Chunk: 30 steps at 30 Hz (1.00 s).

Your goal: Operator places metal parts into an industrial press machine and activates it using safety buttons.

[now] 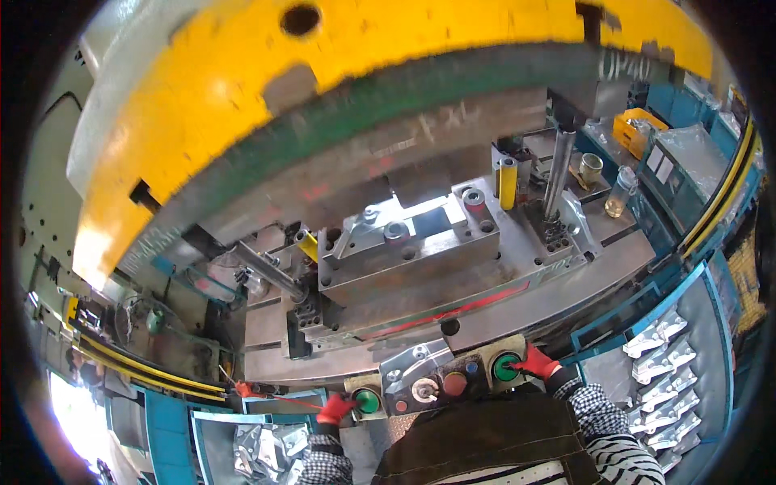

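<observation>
My left hand (333,409), in a red glove, reaches its fingers to the rim of the left green push button (368,401). On the other side my right hand (537,362), also red-gloved, has fingers stretched onto the right green push button (507,368). Neither hand holds anything that shows. Between them is a control panel (402,406) with a red button (454,384) and smaller buttons. A stamped metal bracket (416,361) lies at its far edge. Beyond stands the lower die block (412,267) of a press, with a shiny metal piece (430,220) on top.
The yellow upper press slide (388,40) hangs over the die, with guide posts (559,174) at both sides. Metal brackets fill a bin (271,449) at left and lie in rows on a rack (664,380) at right. A thin red-handled tool (283,398) lies left. A clear bottle (621,194) stands far right.
</observation>
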Each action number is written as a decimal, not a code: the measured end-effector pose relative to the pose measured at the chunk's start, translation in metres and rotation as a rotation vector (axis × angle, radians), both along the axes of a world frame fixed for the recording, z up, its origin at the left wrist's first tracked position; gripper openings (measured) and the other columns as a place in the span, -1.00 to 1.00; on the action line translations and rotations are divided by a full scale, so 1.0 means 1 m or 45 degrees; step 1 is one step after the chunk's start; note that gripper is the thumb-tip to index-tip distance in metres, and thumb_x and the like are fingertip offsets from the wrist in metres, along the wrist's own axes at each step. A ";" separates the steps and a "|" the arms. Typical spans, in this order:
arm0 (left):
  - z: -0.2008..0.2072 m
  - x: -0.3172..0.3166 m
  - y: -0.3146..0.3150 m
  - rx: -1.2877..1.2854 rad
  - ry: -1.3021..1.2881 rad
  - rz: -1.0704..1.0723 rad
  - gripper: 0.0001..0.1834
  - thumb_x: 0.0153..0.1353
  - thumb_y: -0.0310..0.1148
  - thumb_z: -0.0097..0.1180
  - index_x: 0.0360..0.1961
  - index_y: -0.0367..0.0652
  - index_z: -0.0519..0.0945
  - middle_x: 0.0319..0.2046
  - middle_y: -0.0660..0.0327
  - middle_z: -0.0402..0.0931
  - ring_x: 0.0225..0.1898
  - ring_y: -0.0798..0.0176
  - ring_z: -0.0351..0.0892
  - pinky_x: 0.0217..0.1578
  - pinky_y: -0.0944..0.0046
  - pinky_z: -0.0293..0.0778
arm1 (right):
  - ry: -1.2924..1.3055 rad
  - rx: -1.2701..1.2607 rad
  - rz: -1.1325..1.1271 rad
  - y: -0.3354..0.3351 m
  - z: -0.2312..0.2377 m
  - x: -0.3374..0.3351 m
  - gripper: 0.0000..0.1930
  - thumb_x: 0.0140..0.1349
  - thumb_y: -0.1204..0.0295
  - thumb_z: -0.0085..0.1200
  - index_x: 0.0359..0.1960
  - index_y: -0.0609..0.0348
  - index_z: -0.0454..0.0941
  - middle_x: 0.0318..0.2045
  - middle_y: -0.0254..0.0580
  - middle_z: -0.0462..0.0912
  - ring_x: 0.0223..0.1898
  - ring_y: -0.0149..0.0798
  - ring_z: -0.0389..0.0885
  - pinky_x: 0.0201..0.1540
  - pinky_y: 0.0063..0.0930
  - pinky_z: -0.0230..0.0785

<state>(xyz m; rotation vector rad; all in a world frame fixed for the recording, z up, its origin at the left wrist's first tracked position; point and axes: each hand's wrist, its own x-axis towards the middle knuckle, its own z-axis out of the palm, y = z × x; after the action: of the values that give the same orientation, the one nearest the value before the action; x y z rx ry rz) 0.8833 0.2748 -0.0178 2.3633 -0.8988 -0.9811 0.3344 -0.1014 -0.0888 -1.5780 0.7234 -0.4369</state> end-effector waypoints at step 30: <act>0.318 -0.011 -0.391 -1.481 -0.983 -0.038 -0.53 0.21 -0.58 0.20 0.17 -0.34 0.51 0.01 -0.04 0.61 0.01 0.06 0.65 0.08 0.15 0.54 | 0.149 -0.369 -1.053 -0.236 0.125 -0.150 -0.30 0.34 0.13 0.31 0.35 0.38 0.43 0.21 0.09 0.62 0.24 -0.09 0.56 0.29 -0.22 0.36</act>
<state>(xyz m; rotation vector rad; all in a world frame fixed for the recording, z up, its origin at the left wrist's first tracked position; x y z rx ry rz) 0.8720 -0.1163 0.3005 1.5949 -1.2691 0.4898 0.1844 -0.3375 0.0363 -1.5205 1.4565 -1.0948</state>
